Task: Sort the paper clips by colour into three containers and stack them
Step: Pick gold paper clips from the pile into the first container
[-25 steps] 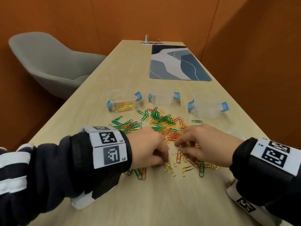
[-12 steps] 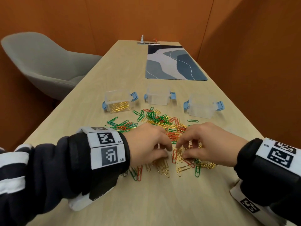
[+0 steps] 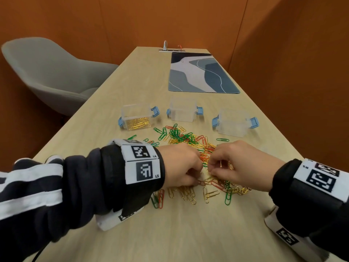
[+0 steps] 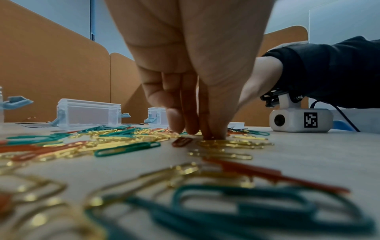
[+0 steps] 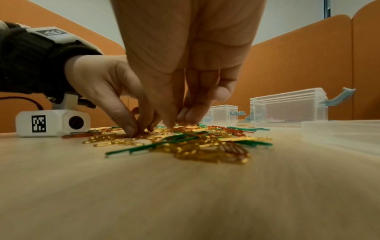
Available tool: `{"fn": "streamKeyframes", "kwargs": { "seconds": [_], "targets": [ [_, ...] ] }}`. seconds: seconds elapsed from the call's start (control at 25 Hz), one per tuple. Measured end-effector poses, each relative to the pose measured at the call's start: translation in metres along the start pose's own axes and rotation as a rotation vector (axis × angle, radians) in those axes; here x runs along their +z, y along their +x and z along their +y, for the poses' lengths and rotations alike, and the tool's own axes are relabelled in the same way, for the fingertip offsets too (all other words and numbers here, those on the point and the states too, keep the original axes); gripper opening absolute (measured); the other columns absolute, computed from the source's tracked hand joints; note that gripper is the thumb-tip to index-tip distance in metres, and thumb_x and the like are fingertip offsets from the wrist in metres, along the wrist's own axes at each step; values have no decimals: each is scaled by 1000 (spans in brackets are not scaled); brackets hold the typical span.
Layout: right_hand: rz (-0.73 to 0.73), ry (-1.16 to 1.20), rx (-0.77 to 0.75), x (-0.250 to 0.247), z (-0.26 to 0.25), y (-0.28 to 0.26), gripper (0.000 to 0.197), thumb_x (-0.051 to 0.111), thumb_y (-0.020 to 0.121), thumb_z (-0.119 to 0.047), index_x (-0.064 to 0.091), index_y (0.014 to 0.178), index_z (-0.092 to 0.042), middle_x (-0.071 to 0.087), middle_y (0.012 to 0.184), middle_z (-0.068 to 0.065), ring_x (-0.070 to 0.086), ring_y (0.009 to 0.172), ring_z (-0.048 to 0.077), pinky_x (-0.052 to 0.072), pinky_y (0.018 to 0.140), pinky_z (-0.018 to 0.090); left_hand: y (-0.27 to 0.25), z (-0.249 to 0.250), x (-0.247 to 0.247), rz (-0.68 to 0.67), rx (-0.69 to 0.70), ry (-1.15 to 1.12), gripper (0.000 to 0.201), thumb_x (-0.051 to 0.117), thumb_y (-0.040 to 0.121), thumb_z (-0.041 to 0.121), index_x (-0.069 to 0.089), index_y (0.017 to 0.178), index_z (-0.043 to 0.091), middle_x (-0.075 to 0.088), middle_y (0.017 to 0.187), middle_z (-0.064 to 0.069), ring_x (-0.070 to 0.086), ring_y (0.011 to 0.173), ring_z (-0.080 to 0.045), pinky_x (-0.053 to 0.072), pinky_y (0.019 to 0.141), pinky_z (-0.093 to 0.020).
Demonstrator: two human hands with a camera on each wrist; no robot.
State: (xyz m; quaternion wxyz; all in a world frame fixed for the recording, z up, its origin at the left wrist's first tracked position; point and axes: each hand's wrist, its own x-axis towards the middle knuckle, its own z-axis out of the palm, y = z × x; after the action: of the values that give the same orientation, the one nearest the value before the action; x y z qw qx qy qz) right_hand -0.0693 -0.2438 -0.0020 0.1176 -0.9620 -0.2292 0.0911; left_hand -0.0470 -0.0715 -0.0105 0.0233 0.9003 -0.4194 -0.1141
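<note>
Both hands work the paper clips heaped mid-table — left hand and right hand each with fingertips pinched down into the pile; whether either grip holds a clip I cannot tell — three containers stand just beyond

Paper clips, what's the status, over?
Both hands, left hand and right hand, picking in paper clips. Gold in left container; others look empty. Nothing blocking.
</note>
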Motion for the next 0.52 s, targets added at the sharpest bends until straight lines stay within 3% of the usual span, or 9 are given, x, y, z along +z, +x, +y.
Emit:
{"fn": "streamKeyframes", "kwargs": {
  "seconds": [0.12,0.24,0.4,0.52],
  "targets": [
    [122,43,45,-2,3,-1,12,55,90,-22,67,90,-21,63,84,-8,54,72,5,42,67,14,-2,0,-1,2,-13,-39,26,57,88,32,62,110,19,58,102,4,44,84,-8,44,83,-25],
    [175,95,67,-3,5,-1,11,54,91,-22,65,90,-23,62,82,-10,55,73,5,45,71,18,0,2,-1,-18,0,-33,28,56,89,33,63,113,20,59,107,2,48,90,-9,39,81,-21],
    [180,126,87,-2,6,0,15,54,92,-21,68,96,-24,67,88,-10,59,79,5,46,74,16,0,2,3,-48,-53,-51,20,57,87,27,64,101,14,59,98,1,49,84,-11,41,78,-23],
    [205,147,82,-1,7,-3,12,57,90,-23,68,92,-26,65,82,-12,59,76,4,44,68,13,-2,2,4,-31,-102,-109,12,58,84,23,62,92,16,60,89,2,48,73,-10,42,70,-21]
  ]
}}
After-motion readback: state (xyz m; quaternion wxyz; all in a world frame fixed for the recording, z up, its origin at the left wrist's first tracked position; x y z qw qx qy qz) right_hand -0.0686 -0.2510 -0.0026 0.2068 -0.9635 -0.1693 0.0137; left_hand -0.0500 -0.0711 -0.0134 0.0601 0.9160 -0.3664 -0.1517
